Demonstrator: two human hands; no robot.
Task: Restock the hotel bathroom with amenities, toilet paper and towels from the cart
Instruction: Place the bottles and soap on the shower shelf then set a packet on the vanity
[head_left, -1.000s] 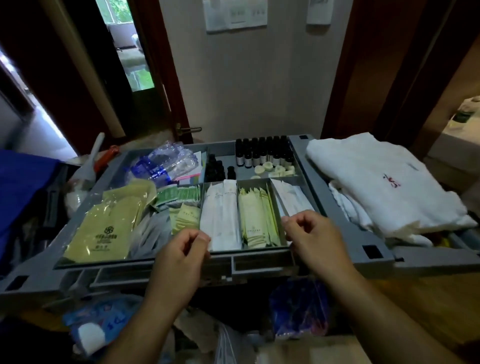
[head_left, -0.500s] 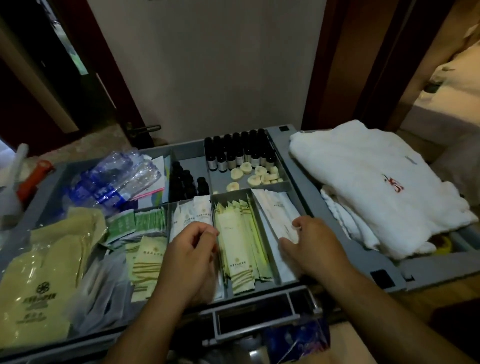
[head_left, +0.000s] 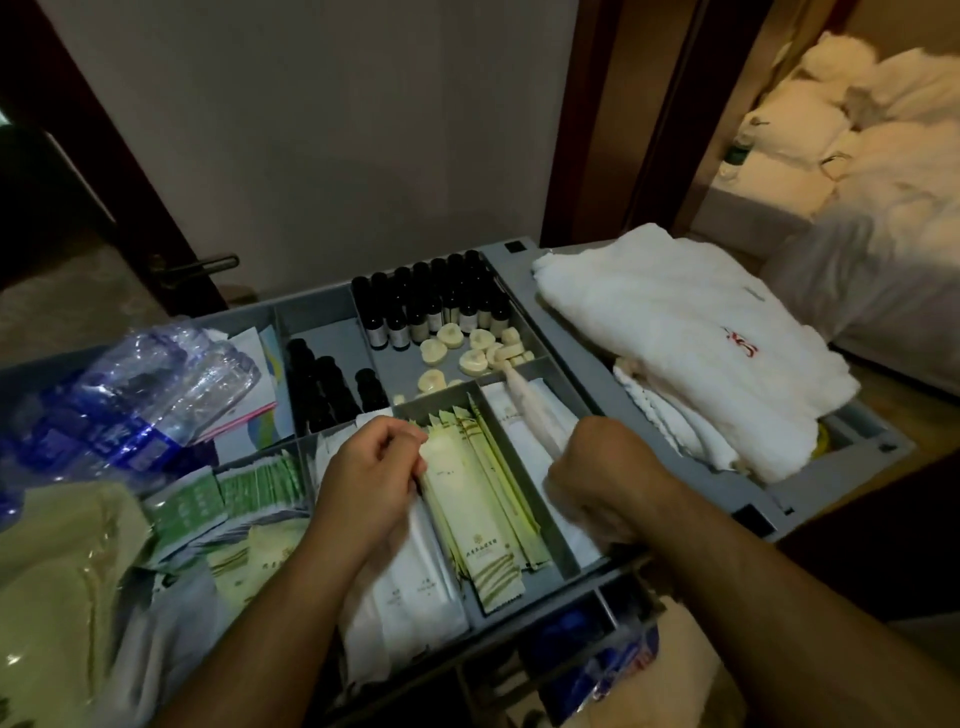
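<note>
Cart tray (head_left: 582, 379), centre frame. Left hand (head_left: 366, 486) lies curled on the white packets (head_left: 410, 587), lower centre; whether it grips one cannot be told. Right hand (head_left: 608, 478) clasps a blurred long sachet (head_left: 532, 410) over the right compartment. Towels (head_left: 665, 322) at right.

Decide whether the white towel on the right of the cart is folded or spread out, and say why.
Folded: the towel lies as a compact bundle, with layered edges showing along its near side.

Pale wall (head_left: 311, 130), dark wooden doorframes (head_left: 587, 156)
</note>
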